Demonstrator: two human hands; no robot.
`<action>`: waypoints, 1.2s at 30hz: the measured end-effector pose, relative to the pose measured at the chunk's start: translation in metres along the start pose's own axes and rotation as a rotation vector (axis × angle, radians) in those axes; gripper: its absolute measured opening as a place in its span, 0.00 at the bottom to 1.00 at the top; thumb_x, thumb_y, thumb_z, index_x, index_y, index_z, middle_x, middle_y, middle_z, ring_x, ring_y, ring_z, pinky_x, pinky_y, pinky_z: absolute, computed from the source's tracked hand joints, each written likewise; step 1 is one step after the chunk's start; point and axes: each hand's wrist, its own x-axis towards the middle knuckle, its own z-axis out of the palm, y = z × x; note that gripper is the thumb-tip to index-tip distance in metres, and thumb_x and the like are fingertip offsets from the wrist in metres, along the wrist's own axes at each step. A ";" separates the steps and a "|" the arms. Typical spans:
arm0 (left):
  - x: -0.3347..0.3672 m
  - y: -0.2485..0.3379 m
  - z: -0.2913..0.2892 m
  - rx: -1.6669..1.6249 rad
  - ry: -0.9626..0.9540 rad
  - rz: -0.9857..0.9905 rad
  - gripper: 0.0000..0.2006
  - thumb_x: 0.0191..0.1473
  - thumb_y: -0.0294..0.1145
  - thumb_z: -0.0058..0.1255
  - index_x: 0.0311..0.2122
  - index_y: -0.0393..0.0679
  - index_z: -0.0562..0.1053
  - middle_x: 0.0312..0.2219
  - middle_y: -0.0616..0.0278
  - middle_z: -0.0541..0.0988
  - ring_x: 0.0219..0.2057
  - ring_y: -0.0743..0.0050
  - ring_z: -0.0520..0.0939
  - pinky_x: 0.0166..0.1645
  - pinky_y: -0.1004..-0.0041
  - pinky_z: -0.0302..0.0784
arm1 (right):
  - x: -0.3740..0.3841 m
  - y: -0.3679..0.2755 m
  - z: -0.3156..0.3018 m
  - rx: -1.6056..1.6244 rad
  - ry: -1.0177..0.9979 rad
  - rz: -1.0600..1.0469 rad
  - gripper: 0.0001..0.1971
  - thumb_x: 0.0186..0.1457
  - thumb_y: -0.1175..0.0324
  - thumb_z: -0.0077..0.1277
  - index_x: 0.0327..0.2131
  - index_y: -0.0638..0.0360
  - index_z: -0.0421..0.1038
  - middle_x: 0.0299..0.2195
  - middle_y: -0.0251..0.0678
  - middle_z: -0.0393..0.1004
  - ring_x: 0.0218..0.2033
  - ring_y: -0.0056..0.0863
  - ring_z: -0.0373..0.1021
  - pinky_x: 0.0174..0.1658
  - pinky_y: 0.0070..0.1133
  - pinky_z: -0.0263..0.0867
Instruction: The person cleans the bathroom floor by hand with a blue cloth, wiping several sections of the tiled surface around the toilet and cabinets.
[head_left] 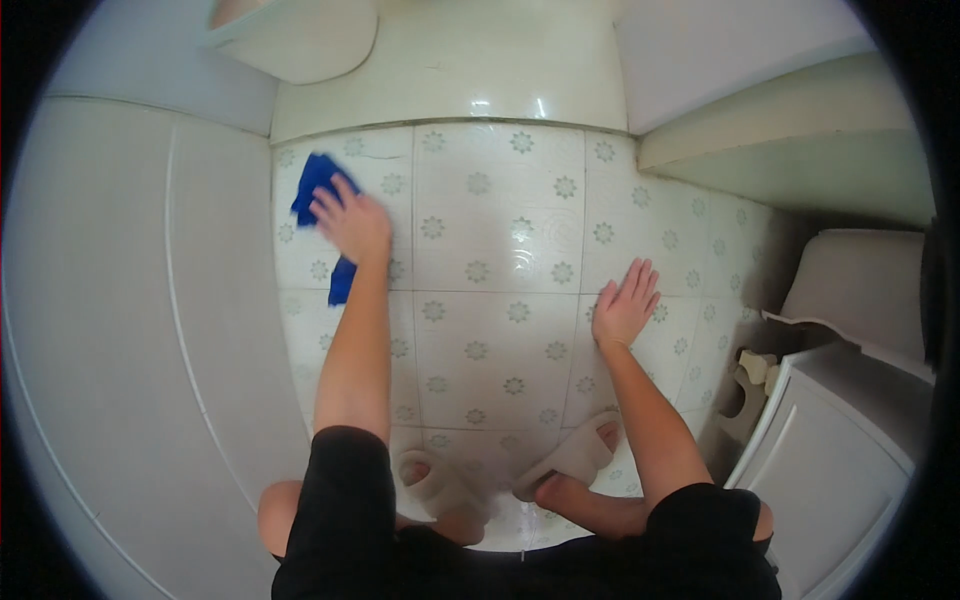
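**Cloth under one palm, tile under the other**

My left hand (352, 222) lies flat on the blue cloth (318, 195), fingers spread, pressing it against the floor (500, 260) near the far left corner by the wall (150, 300). Spread like that, the palm covers more of the soft, crumpled fabric. My right hand (626, 305) rests open and empty on bare tile, fingers together, propping me as I squat in pale slippers (575, 455). The tiles are glossy, cream, square, printed with small grey-green flowers. A rounded white toilet bowl (300, 40) sits just beyond the cloth.
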 end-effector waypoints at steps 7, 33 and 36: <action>-0.134 0.211 -0.025 -0.421 -0.233 0.784 0.32 0.54 0.38 0.52 0.66 0.47 0.70 0.69 0.49 0.66 0.71 0.43 0.62 0.74 0.50 0.54 | 0.001 0.015 -0.004 -0.024 -0.019 0.026 0.34 0.67 0.57 0.43 0.74 0.54 0.52 0.76 0.40 0.50 0.77 0.46 0.43 0.75 0.48 0.36; -0.203 0.159 -0.051 -0.300 -0.342 0.582 0.33 0.57 0.37 0.47 0.68 0.42 0.67 0.71 0.45 0.62 0.73 0.43 0.58 0.76 0.48 0.49 | 0.004 0.018 -0.003 -0.035 -0.142 -0.023 0.36 0.68 0.57 0.40 0.75 0.58 0.47 0.77 0.44 0.44 0.78 0.49 0.36 0.75 0.50 0.32; -0.266 0.171 -0.054 -0.572 -0.449 0.720 0.28 0.60 0.39 0.47 0.65 0.47 0.72 0.70 0.52 0.65 0.72 0.48 0.61 0.75 0.47 0.52 | -0.001 0.015 0.009 -0.070 -0.154 -0.029 0.37 0.67 0.58 0.43 0.75 0.58 0.46 0.77 0.43 0.42 0.78 0.47 0.35 0.76 0.49 0.29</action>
